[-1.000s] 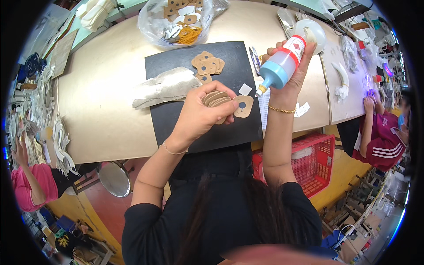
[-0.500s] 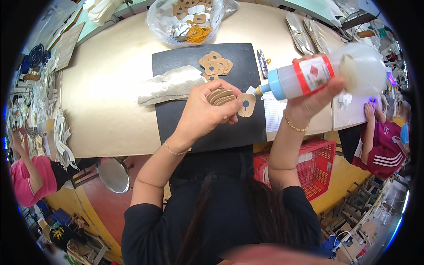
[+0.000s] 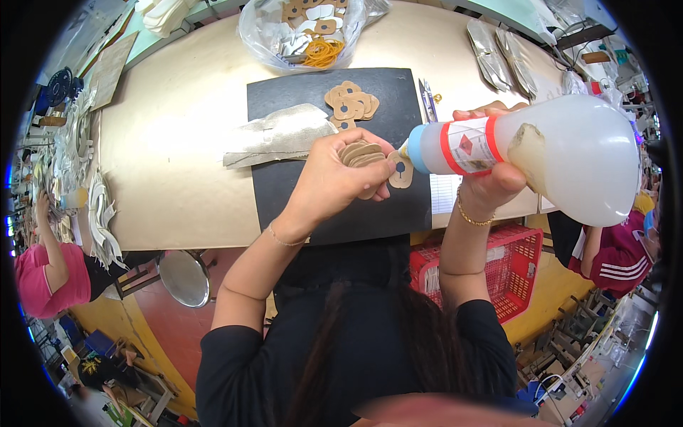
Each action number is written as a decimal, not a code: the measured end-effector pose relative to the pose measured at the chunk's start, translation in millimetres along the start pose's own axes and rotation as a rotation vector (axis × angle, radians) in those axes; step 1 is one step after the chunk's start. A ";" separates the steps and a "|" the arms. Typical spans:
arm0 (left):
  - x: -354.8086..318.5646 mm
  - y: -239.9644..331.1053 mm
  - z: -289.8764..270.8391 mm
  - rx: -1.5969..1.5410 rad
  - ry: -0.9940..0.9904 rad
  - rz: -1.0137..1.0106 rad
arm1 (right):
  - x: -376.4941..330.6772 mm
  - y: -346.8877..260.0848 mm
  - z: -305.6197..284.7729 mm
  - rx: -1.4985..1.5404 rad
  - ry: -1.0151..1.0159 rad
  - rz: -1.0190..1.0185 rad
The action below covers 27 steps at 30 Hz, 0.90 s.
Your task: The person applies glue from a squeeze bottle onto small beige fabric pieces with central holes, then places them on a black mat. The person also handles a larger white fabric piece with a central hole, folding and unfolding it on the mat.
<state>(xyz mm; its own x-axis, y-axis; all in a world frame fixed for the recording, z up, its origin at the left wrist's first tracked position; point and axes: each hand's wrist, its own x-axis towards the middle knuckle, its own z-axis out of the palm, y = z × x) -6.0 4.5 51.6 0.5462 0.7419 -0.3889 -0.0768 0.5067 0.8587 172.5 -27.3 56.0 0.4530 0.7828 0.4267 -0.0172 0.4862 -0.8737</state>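
Note:
My left hand (image 3: pixel 336 174) is closed around a stack of small tan patches (image 3: pixel 361 154). At its fingertips one single tan patch (image 3: pixel 401 175), with a dark keyhole-shaped mark, sticks out to the right. My right hand (image 3: pixel 492 186) grips a translucent squeeze bottle (image 3: pixel 580 160) with a blue cap and a red-and-white label, tilted onto its side. Its nozzle reaches the upper edge of the single patch; whether it touches is too small to tell. Below both hands lies a black mat (image 3: pixel 327 222), bearing a pile of similar patches (image 3: pixel 352 105) and a silvery sheet (image 3: pixel 281 135).
A clear plastic bag (image 3: pixel 260 35) of patches and yellow rubber bands stands at the back. A pen-like tool (image 3: pixel 428 99) lies right of the mat, silvery pieces (image 3: pixel 489 57) farther back. Under the table's edge sits a red crate (image 3: pixel 516 274). Two people work at the sides.
The bottle has swung its base nearer and lower, and its nozzle has moved left to the single patch's top edge. My left hand has barely moved.

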 end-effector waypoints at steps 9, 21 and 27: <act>5.3 -3.3 -2.0 -0.038 0.007 0.011 | 4.3 -1.2 -11.7 0.203 -0.042 -0.070; 10.3 -3.5 -3.1 -0.009 0.050 0.055 | 1.5 8.5 -23.1 0.386 -0.300 -0.020; 11.3 -2.6 1.1 -0.015 0.075 0.062 | 4.1 9.9 -21.6 0.392 -0.446 -0.108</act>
<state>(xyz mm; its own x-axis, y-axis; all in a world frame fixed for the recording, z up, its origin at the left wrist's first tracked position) 1.3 11.0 45.3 0.4760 0.8024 -0.3599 -0.1209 0.4650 0.8770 193.5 -27.7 44.0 0.0544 0.7670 0.6393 -0.3571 0.6129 -0.7049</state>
